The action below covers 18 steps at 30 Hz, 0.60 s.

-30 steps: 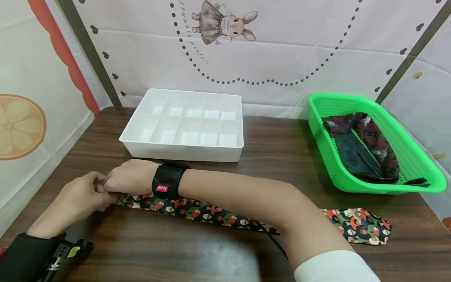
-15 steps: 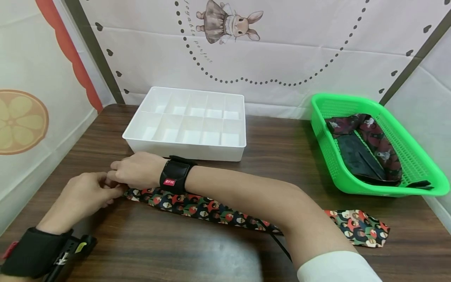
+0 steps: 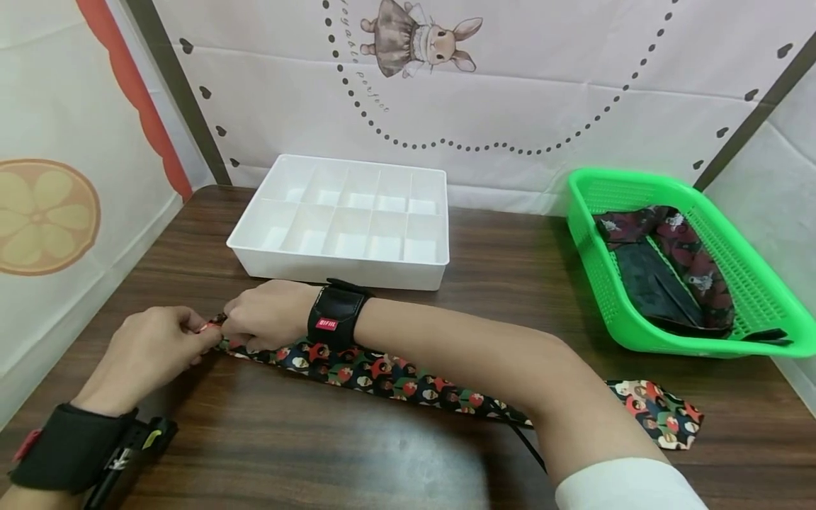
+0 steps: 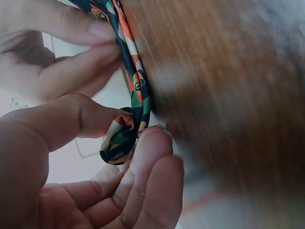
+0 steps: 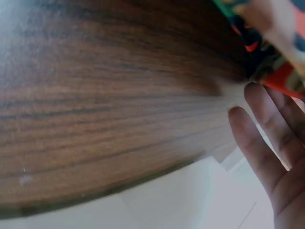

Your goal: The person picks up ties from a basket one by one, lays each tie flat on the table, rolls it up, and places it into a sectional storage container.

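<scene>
A long patterned tie (image 3: 408, 382) lies across the wooden table (image 3: 357, 453), its wide end at the right (image 3: 659, 419). My left hand (image 3: 194, 334) pinches the narrow end, which curls between thumb and fingers (image 4: 121, 138). My right hand (image 3: 237, 327) reaches across from the right and holds the tie right beside it, its fingers (image 4: 71, 67) closed on the strip. In the right wrist view a bit of the tie (image 5: 281, 78) shows above blurred fingers (image 5: 267, 143).
A white divided tray (image 3: 268, 258) stands behind the hands, its compartments bare. A green basket (image 3: 752, 283) holding dark ties (image 3: 656, 283) sits at the back right. Cloth walls close in the left, back and right sides.
Both hands have shifted a little to the right along the tie. The narrow end is now lifted and curled between the fingers, and the wide end has slid slightly left.
</scene>
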{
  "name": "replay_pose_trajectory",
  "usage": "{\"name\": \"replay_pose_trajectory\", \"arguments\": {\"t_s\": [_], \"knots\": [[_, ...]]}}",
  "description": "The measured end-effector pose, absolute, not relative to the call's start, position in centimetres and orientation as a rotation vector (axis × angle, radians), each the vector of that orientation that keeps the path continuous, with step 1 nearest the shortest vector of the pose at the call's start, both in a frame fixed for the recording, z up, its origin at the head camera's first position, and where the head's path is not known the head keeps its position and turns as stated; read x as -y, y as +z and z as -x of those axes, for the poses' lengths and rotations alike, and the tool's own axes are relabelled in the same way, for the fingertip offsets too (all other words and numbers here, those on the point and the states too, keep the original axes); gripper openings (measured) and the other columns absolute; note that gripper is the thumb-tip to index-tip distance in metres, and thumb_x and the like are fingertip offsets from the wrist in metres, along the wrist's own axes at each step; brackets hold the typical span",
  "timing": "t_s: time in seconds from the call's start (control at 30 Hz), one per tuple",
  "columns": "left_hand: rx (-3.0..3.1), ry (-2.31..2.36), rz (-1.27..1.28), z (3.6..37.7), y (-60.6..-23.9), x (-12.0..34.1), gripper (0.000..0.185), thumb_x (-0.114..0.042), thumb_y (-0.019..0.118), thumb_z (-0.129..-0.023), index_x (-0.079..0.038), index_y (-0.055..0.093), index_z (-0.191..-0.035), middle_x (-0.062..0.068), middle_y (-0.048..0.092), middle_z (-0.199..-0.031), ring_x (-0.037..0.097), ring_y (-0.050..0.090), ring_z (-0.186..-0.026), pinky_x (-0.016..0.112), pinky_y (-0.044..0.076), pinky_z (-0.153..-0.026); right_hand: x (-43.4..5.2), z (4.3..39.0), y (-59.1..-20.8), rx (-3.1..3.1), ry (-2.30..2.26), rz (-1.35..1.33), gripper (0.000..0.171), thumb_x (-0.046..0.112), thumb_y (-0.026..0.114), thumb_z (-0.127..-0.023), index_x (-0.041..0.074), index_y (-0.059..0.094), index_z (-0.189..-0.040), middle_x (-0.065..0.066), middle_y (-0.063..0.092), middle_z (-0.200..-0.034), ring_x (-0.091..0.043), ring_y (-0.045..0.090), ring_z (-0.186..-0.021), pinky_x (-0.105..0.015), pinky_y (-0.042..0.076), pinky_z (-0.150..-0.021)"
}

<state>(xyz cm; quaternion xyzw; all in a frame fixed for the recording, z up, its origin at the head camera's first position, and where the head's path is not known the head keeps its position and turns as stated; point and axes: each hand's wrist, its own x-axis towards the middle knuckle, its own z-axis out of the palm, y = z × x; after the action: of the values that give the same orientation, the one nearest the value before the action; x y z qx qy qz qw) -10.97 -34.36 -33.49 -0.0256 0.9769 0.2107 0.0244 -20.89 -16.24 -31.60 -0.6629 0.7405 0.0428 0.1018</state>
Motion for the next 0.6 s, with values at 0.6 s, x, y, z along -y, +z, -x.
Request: {"name": "replay_pose_trajectory", "arguments": {"t_s": [0.6], "knots": [[-3.18,0.6,-0.063,10.6,-33.9,34.0,0.041,-0.024,0.083,-0.091,-0.014,0.05,-0.068,-0.003,0.041,-0.061,0.019,0.042,-0.057,0.036,0.029,-0.055,17.7,20.1,-31.9,-2.456,0.135,1.995,0.024,0.017,0.052,-0.112,0.018,0.066,-0.132,0.005,0.061,-0.12,-0.006,0.06,-0.098,-0.02,0.049,-0.081]]}}
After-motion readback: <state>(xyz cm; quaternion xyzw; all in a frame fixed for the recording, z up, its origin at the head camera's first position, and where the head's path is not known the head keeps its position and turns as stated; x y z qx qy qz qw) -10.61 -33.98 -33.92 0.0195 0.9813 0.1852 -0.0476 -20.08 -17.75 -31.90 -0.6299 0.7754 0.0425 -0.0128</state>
